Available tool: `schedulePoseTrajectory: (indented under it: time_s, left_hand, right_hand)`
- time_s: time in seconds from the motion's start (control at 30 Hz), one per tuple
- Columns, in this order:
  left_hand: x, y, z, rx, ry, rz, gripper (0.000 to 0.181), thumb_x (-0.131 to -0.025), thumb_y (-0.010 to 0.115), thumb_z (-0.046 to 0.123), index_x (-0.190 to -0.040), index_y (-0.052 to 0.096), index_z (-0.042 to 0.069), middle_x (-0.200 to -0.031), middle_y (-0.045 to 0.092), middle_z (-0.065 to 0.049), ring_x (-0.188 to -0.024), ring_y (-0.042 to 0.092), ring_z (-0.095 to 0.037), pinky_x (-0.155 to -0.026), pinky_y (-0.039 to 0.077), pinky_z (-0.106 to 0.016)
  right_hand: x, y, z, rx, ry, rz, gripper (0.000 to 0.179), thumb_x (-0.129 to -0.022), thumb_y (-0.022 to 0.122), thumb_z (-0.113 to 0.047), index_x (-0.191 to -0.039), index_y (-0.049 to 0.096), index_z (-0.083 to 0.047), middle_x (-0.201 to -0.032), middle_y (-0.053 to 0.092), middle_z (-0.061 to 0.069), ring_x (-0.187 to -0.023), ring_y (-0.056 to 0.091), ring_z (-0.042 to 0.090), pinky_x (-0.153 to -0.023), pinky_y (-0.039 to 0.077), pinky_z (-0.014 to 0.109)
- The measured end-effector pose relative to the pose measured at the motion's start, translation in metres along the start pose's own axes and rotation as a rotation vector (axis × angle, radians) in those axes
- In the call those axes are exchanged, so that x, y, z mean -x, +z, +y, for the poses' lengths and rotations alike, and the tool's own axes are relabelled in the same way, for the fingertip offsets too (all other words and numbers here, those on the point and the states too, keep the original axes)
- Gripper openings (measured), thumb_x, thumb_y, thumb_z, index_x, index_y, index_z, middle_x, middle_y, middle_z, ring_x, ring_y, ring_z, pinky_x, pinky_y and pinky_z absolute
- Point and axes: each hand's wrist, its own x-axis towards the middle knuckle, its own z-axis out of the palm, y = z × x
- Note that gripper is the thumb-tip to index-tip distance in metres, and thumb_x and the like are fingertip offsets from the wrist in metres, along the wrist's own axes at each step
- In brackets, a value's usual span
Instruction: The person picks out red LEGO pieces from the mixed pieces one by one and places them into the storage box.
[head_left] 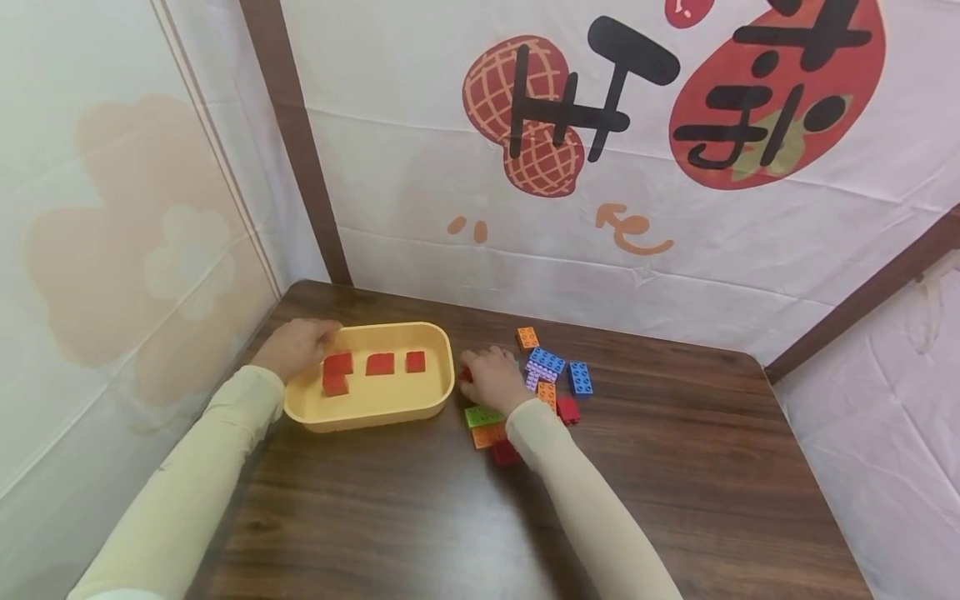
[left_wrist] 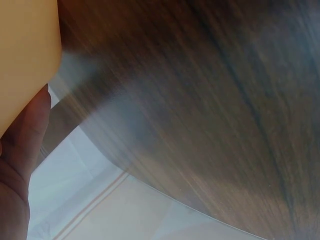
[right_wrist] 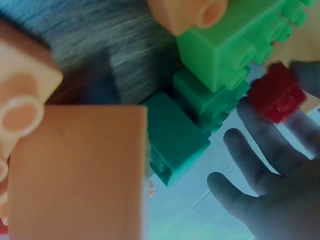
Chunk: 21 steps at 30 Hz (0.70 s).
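Note:
My left hand [head_left: 297, 346] grips the left end of a yellow tray [head_left: 397, 415], its fingers over the rim. In the left wrist view the thumb [left_wrist: 37, 120] lies along the outer wall of that tray. Several red bricks [head_left: 380, 364] lie inside. Just right of the tray, my right hand [head_left: 495, 379] pinches a small red brick [right_wrist: 277, 92] between thumb and finger; the other fingers are spread. Beside this hand are a bright green brick [right_wrist: 220, 47], darker green bricks [right_wrist: 177, 135] and an orange brick [right_wrist: 80, 175].
Right of the hand lie blue bricks [head_left: 581, 378], a purple brick [head_left: 542, 372], an orange brick [head_left: 527, 337] and a red brick [head_left: 567, 410]. Another red brick [head_left: 506, 452] is partly behind the right sleeve. The dark wood table [head_left: 360, 517] meets hanging printed cloth [head_left: 420, 242] behind and at both sides.

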Motion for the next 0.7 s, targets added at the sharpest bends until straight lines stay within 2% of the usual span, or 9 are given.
schedulePoseTrajectory:
  time_s: [0.17, 0.37, 0.57, 0.7]
  left_hand:
    - [0.002, 0.000, 0.000, -0.001, 0.015, 0.016, 0.032, -0.089, 0.059, 0.000, -0.120, 0.069, 0.003, -0.091, 0.069, -0.011, -0.083, 0.062, -0.034, -0.085, 0.053, -0.057]
    - [0.000, 0.000, 0.001, 0.005, 0.009, 0.010, 0.033, -0.091, 0.059, 0.001, -0.122, 0.069, 0.002, -0.101, 0.071, -0.016, -0.093, 0.066, -0.038, -0.090, 0.051, -0.059]
    - [-0.001, -0.001, 0.003, 0.011, -0.001, -0.002, 0.035, -0.090, 0.059, 0.000, -0.124, 0.068, 0.001, -0.105, 0.071, -0.018, -0.097, 0.066, -0.040, -0.094, 0.049, -0.060]
    - [-0.001, -0.001, 0.002, 0.008, -0.005, -0.005, 0.037, -0.089, 0.060, -0.002, -0.124, 0.068, 0.000, -0.101, 0.071, -0.016, -0.094, 0.066, -0.037, -0.093, 0.050, -0.059]
  right_hand:
    - [0.001, -0.003, 0.001, -0.093, 0.013, 0.096, 0.033, -0.094, 0.068, -0.035, -0.123, 0.061, -0.023, -0.103, 0.064, -0.002, -0.094, 0.055, 0.020, -0.097, 0.049, 0.046]
    - [0.002, -0.012, -0.003, -0.187, 0.017, 0.141, 0.033, -0.097, 0.064, -0.035, -0.128, 0.065, -0.023, -0.110, 0.061, -0.002, -0.096, 0.054, 0.019, -0.094, 0.052, 0.042]
    - [-0.001, -0.018, -0.006, -0.340, 0.047, 0.205, 0.030, -0.095, 0.069, -0.031, -0.121, 0.061, -0.018, -0.100, 0.059, -0.003, -0.089, 0.056, 0.019, -0.077, 0.057, 0.033]
    - [-0.001, -0.022, -0.008, -0.449, 0.086, 0.228, 0.026, -0.092, 0.075, -0.030, -0.110, 0.059, -0.021, -0.095, 0.059, -0.004, -0.087, 0.057, 0.019, -0.071, 0.057, 0.030]
